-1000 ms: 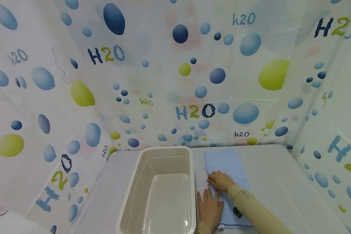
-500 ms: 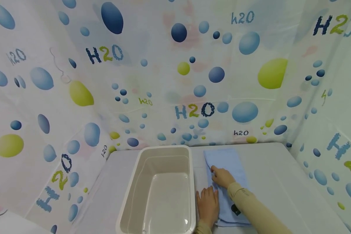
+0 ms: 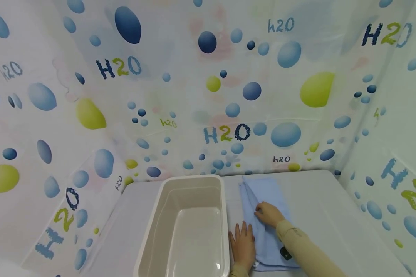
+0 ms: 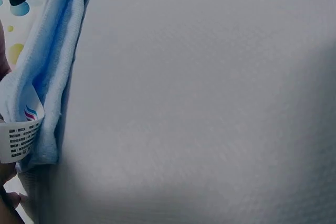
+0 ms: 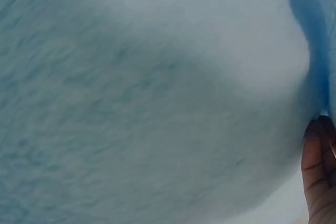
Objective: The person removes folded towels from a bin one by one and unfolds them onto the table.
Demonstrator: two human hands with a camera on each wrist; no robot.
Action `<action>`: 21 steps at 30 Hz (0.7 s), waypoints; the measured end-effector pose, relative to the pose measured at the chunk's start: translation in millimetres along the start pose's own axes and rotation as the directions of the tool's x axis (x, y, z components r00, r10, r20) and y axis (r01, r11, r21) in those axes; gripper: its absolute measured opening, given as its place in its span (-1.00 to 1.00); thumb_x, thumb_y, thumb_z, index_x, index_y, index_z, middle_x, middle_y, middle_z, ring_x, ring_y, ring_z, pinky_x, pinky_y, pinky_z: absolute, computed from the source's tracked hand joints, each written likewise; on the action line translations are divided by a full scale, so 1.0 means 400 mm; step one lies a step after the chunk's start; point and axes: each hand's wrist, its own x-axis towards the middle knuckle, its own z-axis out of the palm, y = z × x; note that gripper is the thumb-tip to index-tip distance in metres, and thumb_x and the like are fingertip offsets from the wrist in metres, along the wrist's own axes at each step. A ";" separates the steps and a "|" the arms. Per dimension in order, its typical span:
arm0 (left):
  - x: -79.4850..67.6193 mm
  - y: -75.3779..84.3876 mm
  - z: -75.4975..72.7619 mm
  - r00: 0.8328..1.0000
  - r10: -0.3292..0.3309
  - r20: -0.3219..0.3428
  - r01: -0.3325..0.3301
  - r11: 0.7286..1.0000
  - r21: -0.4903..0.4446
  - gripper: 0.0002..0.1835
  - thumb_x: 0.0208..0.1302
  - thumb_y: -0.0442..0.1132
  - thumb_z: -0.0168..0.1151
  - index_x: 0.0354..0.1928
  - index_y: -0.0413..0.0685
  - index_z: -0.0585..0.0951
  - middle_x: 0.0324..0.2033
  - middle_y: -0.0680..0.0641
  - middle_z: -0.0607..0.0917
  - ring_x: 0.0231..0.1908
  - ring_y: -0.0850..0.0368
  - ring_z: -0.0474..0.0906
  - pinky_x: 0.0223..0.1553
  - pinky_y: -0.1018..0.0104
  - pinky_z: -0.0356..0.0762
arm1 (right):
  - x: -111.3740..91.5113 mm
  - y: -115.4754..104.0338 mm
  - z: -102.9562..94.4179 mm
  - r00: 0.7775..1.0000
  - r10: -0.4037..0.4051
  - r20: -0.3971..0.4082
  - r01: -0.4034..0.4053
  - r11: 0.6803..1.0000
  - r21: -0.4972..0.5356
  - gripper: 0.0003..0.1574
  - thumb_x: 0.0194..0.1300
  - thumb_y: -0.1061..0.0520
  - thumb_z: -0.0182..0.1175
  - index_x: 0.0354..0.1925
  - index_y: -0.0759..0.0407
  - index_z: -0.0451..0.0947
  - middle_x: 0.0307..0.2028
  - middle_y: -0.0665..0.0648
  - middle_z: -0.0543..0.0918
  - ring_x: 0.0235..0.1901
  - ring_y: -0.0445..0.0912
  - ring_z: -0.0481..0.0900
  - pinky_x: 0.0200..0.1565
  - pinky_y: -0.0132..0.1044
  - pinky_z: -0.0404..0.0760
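A light blue towel [image 3: 272,192] lies folded lengthwise on the table, right of the basin. My right hand [image 3: 268,214] pinches the upper layer near its left edge, and that layer is lifted into a slanting fold. In the right wrist view, fingertips [image 5: 313,163] meet at the raised cloth, which fills most of the picture. My left hand [image 3: 243,246] rests with straight, spread fingers along the towel's near left edge. A white printed label [image 4: 21,140] sticks out of the towel's end in the left wrist view, where only slivers of hand show.
A deep beige plastic basin [image 3: 225,215] stands just left of my left hand. The table [image 3: 319,215] has a pale cover. A patterned sheet [image 3: 180,96] hangs behind and at both sides. A small black object [image 3: 285,253] sits beside my right forearm, above the towel.
My right hand has taken hold of the towel's upper layer and drawn its left edge rightward, exposing cloth beneath. The left hand stays at the near left edge, its fingers closing together, then spreading.
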 end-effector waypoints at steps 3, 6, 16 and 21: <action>-0.003 -0.003 -0.001 0.996 0.016 0.090 -0.020 0.999 0.039 -0.59 0.15 -0.09 0.20 0.08 0.10 0.57 0.15 0.03 0.56 0.21 -0.05 0.41 0.14 -0.16 0.34 | -0.014 0.024 -0.004 1.000 -0.024 0.011 0.024 0.999 0.039 -0.81 0.16 0.19 0.23 -0.22 0.23 0.62 -0.25 0.19 0.68 -0.17 0.11 0.62 -0.05 0.00 0.55; -0.001 -0.002 -0.003 0.986 0.036 0.161 -0.047 0.997 0.060 -0.54 0.20 -0.02 0.14 0.15 0.07 0.52 0.22 0.07 0.50 0.27 -0.05 0.34 0.18 -0.15 0.31 | -0.025 0.049 -0.009 0.999 -0.040 0.021 0.037 0.994 0.105 -0.71 0.19 0.25 0.19 -0.09 0.27 0.61 -0.12 0.27 0.67 -0.05 0.20 0.59 0.03 0.08 0.50; 0.010 0.008 -0.022 0.958 0.023 0.287 -0.036 0.999 0.041 -0.43 0.26 0.12 0.02 0.25 0.05 0.42 0.29 0.09 0.42 0.31 -0.06 0.28 0.26 -0.12 0.22 | -0.048 0.109 -0.060 0.999 0.051 -0.013 -0.046 0.964 0.263 -0.64 0.15 0.29 0.18 -0.04 0.32 0.58 -0.03 0.37 0.60 -0.01 0.27 0.53 0.03 0.09 0.49; 0.004 0.004 -0.029 0.948 0.015 0.317 -0.023 1.000 0.021 -0.43 0.27 0.11 0.01 0.27 0.05 0.40 0.31 0.09 0.39 0.33 -0.06 0.25 0.28 -0.12 0.19 | -0.069 0.154 -0.089 0.998 0.068 -0.012 -0.063 0.971 0.232 -0.61 0.12 0.29 0.19 -0.03 0.35 0.57 -0.01 0.41 0.58 0.06 0.33 0.47 0.10 0.15 0.42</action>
